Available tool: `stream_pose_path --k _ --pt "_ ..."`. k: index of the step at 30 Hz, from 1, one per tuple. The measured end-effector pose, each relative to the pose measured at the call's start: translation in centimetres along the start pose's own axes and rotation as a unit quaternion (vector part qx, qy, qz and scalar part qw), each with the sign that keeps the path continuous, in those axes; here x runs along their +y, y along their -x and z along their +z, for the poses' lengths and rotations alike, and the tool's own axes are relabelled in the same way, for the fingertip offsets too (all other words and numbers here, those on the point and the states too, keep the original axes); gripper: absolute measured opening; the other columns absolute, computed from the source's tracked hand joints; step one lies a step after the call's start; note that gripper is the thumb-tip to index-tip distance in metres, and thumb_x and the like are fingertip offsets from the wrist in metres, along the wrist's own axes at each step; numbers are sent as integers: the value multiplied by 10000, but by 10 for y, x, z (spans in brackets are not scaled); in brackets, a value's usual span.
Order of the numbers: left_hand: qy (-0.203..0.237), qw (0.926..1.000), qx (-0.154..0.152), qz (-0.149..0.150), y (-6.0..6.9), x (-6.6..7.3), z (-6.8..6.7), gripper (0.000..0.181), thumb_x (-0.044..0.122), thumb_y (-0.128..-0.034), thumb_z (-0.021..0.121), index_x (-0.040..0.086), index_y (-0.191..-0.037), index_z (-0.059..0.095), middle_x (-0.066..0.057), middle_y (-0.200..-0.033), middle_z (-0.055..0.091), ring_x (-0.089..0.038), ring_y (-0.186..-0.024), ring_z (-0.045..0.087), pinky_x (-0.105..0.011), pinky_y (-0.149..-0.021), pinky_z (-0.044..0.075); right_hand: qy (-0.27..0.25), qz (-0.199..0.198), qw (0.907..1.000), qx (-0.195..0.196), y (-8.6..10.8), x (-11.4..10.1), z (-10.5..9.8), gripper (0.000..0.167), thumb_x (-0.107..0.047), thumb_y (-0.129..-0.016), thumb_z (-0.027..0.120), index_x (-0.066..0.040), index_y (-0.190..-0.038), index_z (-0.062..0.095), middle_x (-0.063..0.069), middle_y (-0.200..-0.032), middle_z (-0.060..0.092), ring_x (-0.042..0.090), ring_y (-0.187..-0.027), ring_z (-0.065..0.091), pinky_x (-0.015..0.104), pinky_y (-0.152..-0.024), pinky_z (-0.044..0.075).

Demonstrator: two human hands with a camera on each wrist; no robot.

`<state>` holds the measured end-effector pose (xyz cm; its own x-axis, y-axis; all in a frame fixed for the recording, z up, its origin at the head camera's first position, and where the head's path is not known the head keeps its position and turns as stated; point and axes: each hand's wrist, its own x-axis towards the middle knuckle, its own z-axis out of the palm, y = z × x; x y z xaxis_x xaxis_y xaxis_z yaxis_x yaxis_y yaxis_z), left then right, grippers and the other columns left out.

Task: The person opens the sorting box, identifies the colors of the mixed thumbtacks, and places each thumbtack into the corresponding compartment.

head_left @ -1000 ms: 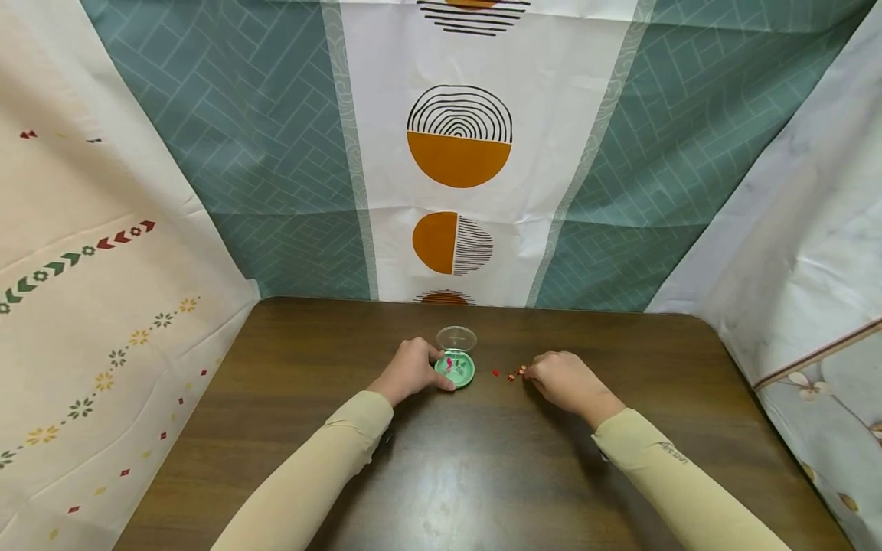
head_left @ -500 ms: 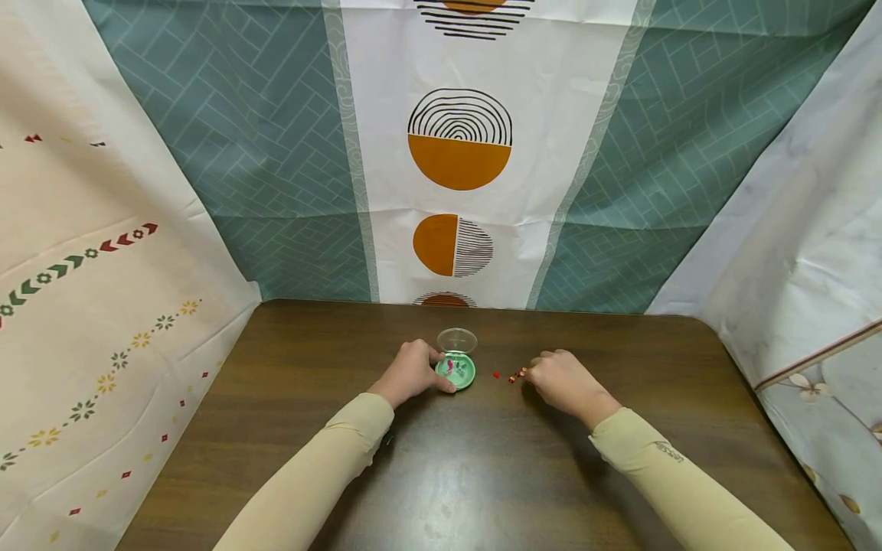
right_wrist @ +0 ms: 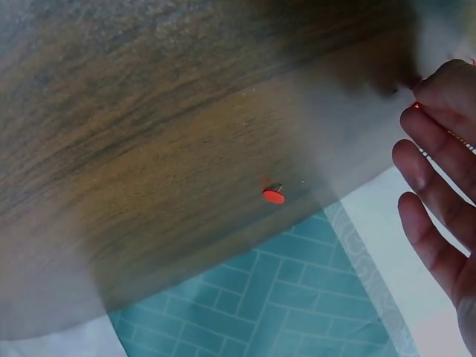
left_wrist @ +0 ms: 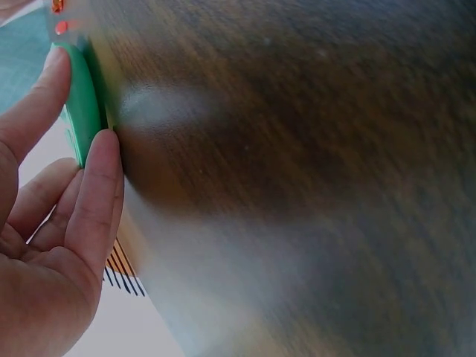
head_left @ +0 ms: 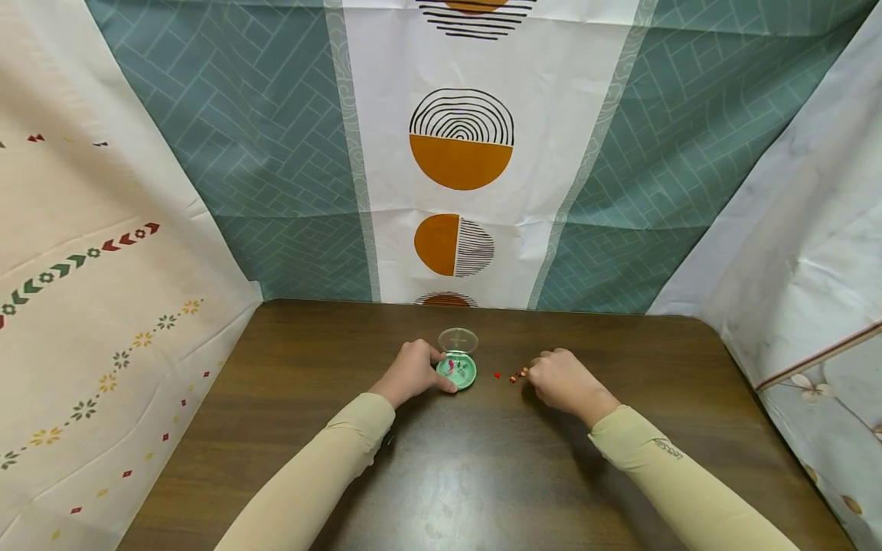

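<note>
A small round case (head_left: 458,371) with a green base sits on the wooden table, its clear hinged lid (head_left: 458,340) raised. Pink and dark bits lie inside, too small to tell. My left hand (head_left: 412,369) grips the case's rim; the left wrist view shows thumb and fingers around the green case (left_wrist: 83,97). To the right, my right hand (head_left: 570,385) is low over the table beside several orange-red thumbtacks (head_left: 518,375). Thumb and index finger of the right hand (right_wrist: 445,141) pinch together, a speck of red thumbtack (right_wrist: 416,106) showing between them.
One red thumbtack (head_left: 497,375) lies between the case and the orange-red cluster. Another red thumbtack (right_wrist: 274,195) rests on the table in the right wrist view, its pin visible. Patterned cloths (head_left: 455,153) hang beyond the table's far edge and at both sides.
The right hand has shifted very slightly while staying beside the thumbtacks. The left hand keeps its grip on the case, which has not moved on the table.
</note>
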<state>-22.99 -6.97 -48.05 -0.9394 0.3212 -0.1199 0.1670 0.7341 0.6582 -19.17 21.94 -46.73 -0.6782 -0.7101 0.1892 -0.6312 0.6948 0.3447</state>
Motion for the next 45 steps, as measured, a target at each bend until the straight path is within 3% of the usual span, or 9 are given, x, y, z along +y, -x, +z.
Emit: stream_pose_path --k 9,19,23,27,31,35,41,45 --pt "-61 10000 29 5 0 -1 0 668 382 -535 897 110 -1113 703 -25 -1116 694 -201 -1146 559 -345 -960 463 -8 219 9998 2 -1 2 1 225 -74 -674 659 -200 -523 549 -52 -574 581 183 -571 563 336 -486 414" --pt "-84 10000 -22 -17 0 -3 1 670 386 -539 894 98 -1112 702 -32 -1123 690 -201 -1157 557 -347 -955 470 -91 349 9989 303 -7 -1 -2 165 -98 -736 654 -170 -606 580 -29 -604 533 189 -575 541 336 -470 424" --pt "-89 10000 -34 -22 0 -1 0 671 379 -539 895 89 -1113 700 -41 -1126 688 -202 -1155 564 -346 -948 475 -257 585 9977 225 -10 -4 -3 201 -72 -752 626 -172 -598 543 -30 -599 521 201 -565 537 344 -470 433" --pt "-109 9999 -19 -15 -1 0 0 673 380 -541 896 92 -1116 699 -40 -1127 688 -209 -1160 560 -342 -951 472 -813 1062 9910 -49 -15 -7 -5 170 -98 -749 639 -201 -633 572 -69 -631 555 163 -571 554 333 -490 451" --pt "-52 10000 -25 2 -1 0 -1 676 376 -543 896 91 -1122 695 -40 -1136 685 -206 -1155 562 -338 -933 482 -1763 1542 9711 -466 -24 -10 -9 107 -192 -785 677 -258 -714 632 -135 -694 582 81 -610 551 297 -525 446" --pt "8 10000 -51 14 -1 0 -2 677 375 -543 896 86 -1121 695 -44 -1139 683 -205 -1151 563 -340 -923 487 -2740 1880 9400 -770 -34 -11 -11 69 -263 -849 665 -268 -781 657 -161 -719 583 54 -624 509 273 -555 418" --pt "-86 9999 -4 59 -1 2 -2 677 373 -529 902 81 -1106 702 -48 -1117 691 -199 -1142 568 -343 -945 475 -3907 2040 8940 -809 -48 -15 -14 92 -284 -899 623 -214 -872 676 -85 -809 686 59 -609 557 282 -580 443" --pt "-142 9999 28 93 -1 2 -2 669 377 -528 901 78 -1095 708 -48 -1102 696 -196 -1100 589 -339 -924 485 -4284 2012 8776 -758 -58 -20 -15 112 -262 -911 609 -173 -904 678 -25 -817 692 71 -641 580 279 -595 469"
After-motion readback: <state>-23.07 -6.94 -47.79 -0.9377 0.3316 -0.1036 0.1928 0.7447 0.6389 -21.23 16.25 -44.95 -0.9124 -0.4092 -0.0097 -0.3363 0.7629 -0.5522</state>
